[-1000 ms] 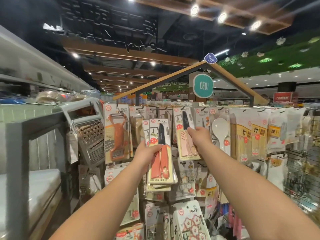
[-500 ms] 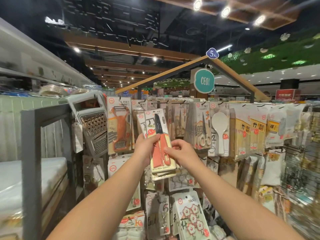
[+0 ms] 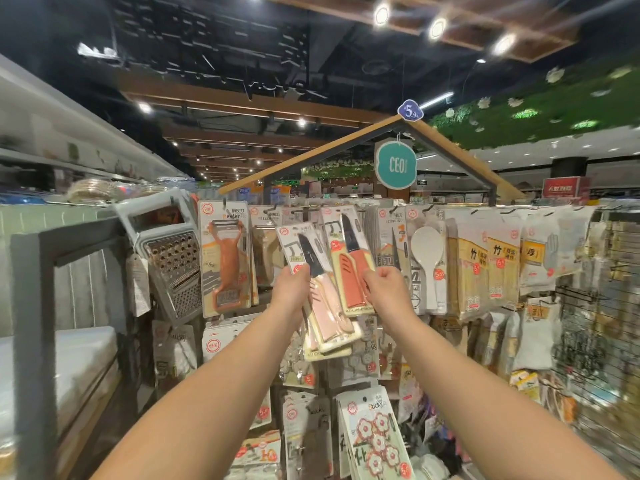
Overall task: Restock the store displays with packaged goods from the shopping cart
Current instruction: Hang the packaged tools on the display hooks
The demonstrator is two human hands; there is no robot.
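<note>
L hand (image 3: 290,288) pinches a small stack of carded knife packs (image 3: 322,299), thumb on the front near the top card's left edge, fingers behind; grip clamped on the stack, which tilts w/ its tops toward 11 o'clock. Top card shows a black blade and pale pink handle + sheath. R hand (image 3: 387,285) pinches one separate knife pack (image 3: 349,265) at its lower right edge, grip clamped on it; this card carries a black blade w/ orange-red handle and sheath, upright, slightly leaning. The two packs overlap at the middle, orange one just at 3 o'clock of the pink stack, both held up in front of the hanging display (image 3: 450,216), near its top row of hooks. Can't tell if the orange card's hole is on a hook. At 9 o'clock of the hands: orange peeler pack (image 3: 227,265) hanging, then a metal grater (image 3: 169,261) tilted at the rack's edge. At 3 o'clock: scissors pack (image 3: 394,237), white rice paddle (image 3: 427,258), then yellow-labelled packs (image 3: 485,268). At 6 o'clock, lower rows: sticky-hook cards w/ flower shapes (image 3: 375,434). At 12 o'clock a teal round sign (image 3: 396,164) hangs under the wooden roof-shaped frame (image 3: 311,154), blue price tag (image 3: 410,110) at its peak. Far 9 o'clock: grey metal frame (image 3: 31,306) beside a white shelf (image 3: 79,358).
</note>
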